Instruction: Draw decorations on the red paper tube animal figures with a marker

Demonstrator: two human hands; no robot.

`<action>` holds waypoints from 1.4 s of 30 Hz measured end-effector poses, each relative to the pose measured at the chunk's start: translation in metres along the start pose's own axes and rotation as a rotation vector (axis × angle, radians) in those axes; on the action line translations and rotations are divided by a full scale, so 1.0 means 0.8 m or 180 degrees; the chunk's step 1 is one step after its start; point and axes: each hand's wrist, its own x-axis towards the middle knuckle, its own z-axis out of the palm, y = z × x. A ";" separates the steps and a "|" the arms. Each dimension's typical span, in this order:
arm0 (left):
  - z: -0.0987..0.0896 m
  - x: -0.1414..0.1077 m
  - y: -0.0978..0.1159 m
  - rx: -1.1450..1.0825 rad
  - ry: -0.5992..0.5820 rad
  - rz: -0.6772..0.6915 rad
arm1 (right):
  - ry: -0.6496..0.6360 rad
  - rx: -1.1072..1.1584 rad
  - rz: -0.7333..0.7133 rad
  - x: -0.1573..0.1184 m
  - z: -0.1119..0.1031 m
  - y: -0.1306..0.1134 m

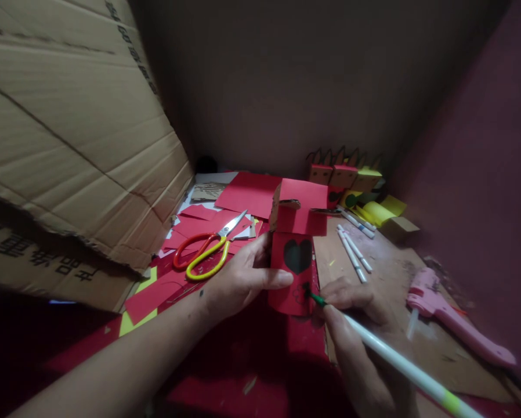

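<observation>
My left hand (254, 273) is closed around the left side of a red paper-covered cardboard figure (282, 290), its thumb lying across the front. The figure has a boxy head with two slots and a dark heart (297, 256) on its body. Below the heart is a small drawn outline, partly filled in dark. My right hand (360, 331) pinches a white marker (400, 361) with a green tip and a yellow-green band. The marker's tip touches the figure at that outline. The hidden fingers of my left hand are behind the figure.
Scissors (217, 241) with red and yellow handles lie at left among red paper scraps (191, 226). Several white markers (351, 251) and a pink glue gun (434, 307) lie on cardboard at right. Finished-looking small figures (343, 174) stand behind. A large cardboard panel (69, 128) rises at left.
</observation>
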 end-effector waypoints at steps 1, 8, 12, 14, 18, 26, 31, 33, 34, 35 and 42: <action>0.000 0.000 0.000 -0.0002 -0.0006 0.0011 | 0.0006 -0.0027 -0.0018 0.000 -0.001 0.001; 0.001 0.000 0.001 0.0000 0.0000 0.0011 | -0.0109 -0.0076 -0.0096 0.001 -0.001 0.001; 0.001 0.000 0.001 -0.0007 0.0016 -0.0014 | -0.0126 -0.0058 -0.0130 0.002 0.001 0.000; 0.000 0.000 0.001 -0.0008 0.0007 0.0006 | -0.0099 -0.0131 -0.0137 0.002 0.000 0.001; 0.001 0.000 0.001 -0.0003 0.0004 0.0025 | -0.0058 -0.0249 -0.0132 0.003 0.000 0.001; 0.000 0.000 0.001 -0.0022 -0.0004 -0.0036 | -0.0179 -0.0119 -0.0171 0.003 0.001 0.001; 0.000 0.001 0.002 -0.0028 -0.0002 -0.0054 | -0.0170 0.0158 -0.0071 0.000 0.000 0.003; 0.001 0.001 0.002 -0.0029 0.0011 -0.0049 | -0.0144 0.0202 -0.0057 0.000 0.000 0.003; 0.001 0.001 0.002 -0.0034 0.0010 -0.0051 | -0.0135 0.0209 -0.0064 0.000 0.000 0.002; 0.002 0.001 0.002 -0.0038 0.0007 -0.0048 | -0.0146 0.0204 -0.0060 0.000 0.000 0.002; -0.001 0.002 0.000 -0.0030 -0.0059 -0.0020 | -0.0130 0.0023 -0.0166 0.002 0.001 -0.003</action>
